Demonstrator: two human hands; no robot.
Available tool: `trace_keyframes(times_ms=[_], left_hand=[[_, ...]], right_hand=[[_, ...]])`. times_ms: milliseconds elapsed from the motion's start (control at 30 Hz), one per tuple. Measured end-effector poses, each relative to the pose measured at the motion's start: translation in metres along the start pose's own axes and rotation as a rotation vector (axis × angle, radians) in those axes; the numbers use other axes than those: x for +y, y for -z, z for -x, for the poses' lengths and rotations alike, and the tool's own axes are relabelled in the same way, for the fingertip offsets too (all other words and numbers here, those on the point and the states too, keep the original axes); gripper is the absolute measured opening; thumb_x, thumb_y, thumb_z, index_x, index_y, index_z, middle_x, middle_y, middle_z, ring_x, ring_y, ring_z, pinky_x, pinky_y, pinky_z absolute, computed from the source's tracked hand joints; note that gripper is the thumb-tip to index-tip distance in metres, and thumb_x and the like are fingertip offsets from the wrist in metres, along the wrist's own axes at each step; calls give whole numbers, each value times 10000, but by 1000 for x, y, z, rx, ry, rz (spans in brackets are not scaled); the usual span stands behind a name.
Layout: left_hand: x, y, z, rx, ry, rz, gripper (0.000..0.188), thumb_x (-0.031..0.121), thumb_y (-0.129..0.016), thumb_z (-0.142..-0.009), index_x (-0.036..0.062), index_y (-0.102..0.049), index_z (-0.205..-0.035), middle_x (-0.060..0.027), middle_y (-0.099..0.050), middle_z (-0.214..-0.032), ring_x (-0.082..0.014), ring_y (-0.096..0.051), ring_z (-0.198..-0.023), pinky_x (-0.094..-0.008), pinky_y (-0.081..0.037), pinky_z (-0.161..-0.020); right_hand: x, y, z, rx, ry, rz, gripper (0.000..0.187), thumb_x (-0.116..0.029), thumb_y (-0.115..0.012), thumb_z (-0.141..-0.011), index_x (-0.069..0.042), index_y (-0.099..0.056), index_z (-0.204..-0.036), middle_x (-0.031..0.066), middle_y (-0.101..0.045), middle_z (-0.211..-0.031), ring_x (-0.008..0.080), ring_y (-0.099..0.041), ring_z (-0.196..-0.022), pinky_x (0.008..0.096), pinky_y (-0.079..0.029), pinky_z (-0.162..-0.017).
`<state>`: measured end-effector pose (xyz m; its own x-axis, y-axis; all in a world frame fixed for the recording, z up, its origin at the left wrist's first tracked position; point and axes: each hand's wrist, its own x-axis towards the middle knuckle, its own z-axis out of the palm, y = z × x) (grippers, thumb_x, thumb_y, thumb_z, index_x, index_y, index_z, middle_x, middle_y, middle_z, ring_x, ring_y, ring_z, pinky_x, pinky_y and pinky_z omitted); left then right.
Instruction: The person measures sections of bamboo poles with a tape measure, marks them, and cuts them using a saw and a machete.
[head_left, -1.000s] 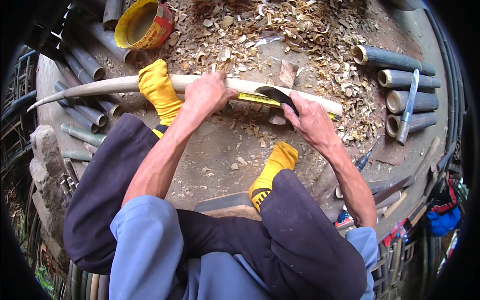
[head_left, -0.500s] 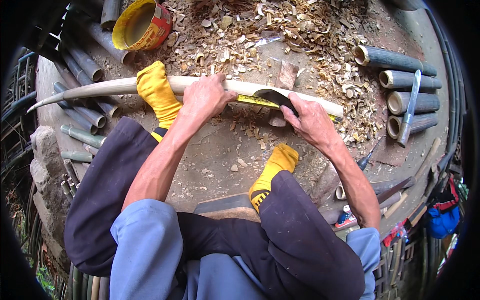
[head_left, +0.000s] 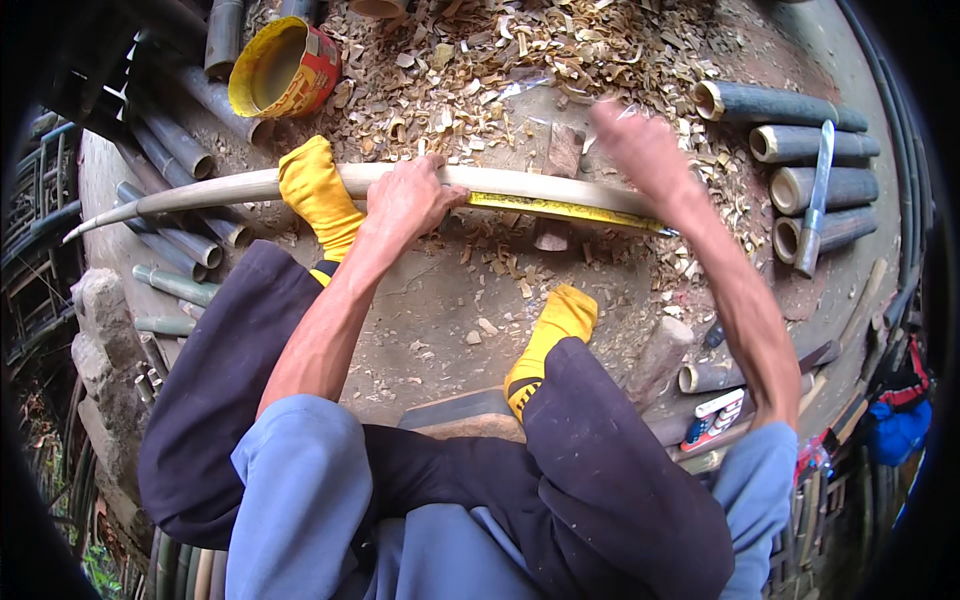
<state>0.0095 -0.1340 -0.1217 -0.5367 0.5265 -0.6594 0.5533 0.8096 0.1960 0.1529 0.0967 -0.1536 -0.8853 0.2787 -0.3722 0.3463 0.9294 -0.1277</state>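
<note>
Left hand: grasping tapered pole, measuring tape
Right hand: just lifted off; grip unclear, blurred
Pole: across floor, tip toward left edge
Tape: likely steadied one-handed now

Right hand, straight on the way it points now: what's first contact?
Likely the shavings, beyond the right hand toward the picture's upper left. The hand is blurred and its height above the ground is unclear, so it might pass over them.

The left grip clasps a pale, curved pole
</note>
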Motion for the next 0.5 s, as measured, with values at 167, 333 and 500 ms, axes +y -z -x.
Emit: trace_keyframes(times_ms=[167, 333, 500], left_hand=[[-13, -24, 16, 131, -75, 48, 391, 391, -552, -873, 23, -501, -995, -174, -616, -672, -300, -639, -619, -443, -506, -530], [5, -85, 34, -67, -436, 458, 313, 335, -562, -855, 30, -491, -863, -125, -577, -619, -207, -554, -565, -360, -463, -558], [-34, -123, 49, -83, -340, 698, 319, 329, -582, -839, 30, -477, -806, -82, -517, -641, -151, -469, -625, -332, -404, -566]], right_hand=[[28, 59, 65, 867, -239, -694, 283, -292, -455, -960, -37, -565, -1017, 15, -559, -684, 90, -521, -572, 258, -406, -453], [68, -4, 186, 886, -769, -566, 445, -155, -465, -919, 26, -402, -1320, 144, -593, -1039, 225, -579, -865, 322, -462, -781], [42, -64, 212, 743, -874, -388, 574, -90, -500, -876, 83, -291, -1381, 275, -372, -1388, 342, -368, -1306, 369, -256, -1099]])
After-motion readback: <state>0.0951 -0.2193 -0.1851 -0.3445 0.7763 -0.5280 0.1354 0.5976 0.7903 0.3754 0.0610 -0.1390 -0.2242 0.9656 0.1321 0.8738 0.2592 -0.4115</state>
